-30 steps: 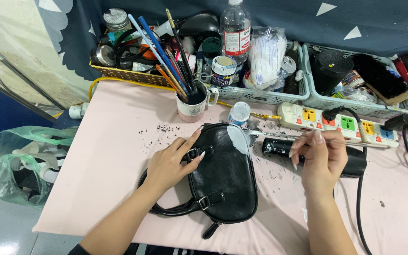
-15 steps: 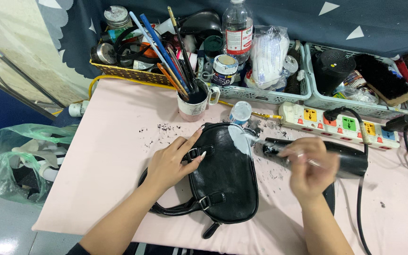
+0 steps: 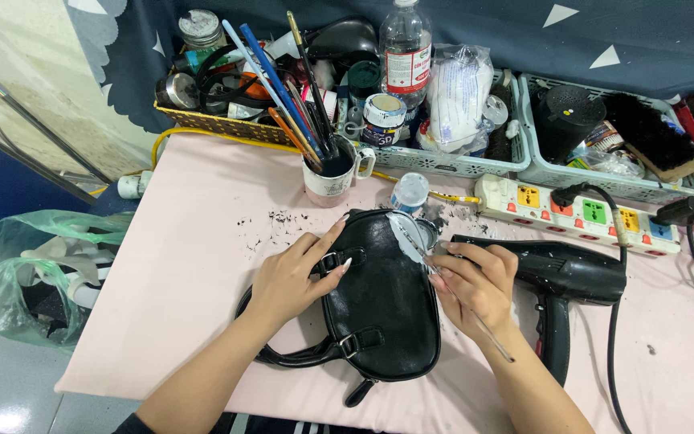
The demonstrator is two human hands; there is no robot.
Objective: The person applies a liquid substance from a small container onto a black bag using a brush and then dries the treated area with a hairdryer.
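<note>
Under the left palm [image 3: 287, 277]: part of the bag's [image 3: 383, 317] side and its strap, hidden. Beneath the right fingers [image 3: 475, 273]: the bag's right edge and the mid part of the brush [image 3: 487, 333], covered; brush tip by the fingertips too thin to make out. Behind the right hand [image 3: 475, 289]: the dryer's [image 3: 572, 277] nozzle end, partly hidden. Both forearms cut off by the bottom edge. Far right of the fingers: cables and a red thing clipped by the right edge. Beyond the fingertips: basket contents heaped, mostly overlapping, hard to sort. Left of the left hand: green plastic bag [image 3: 18, 273] cut by the frame, contents unclear.
</note>
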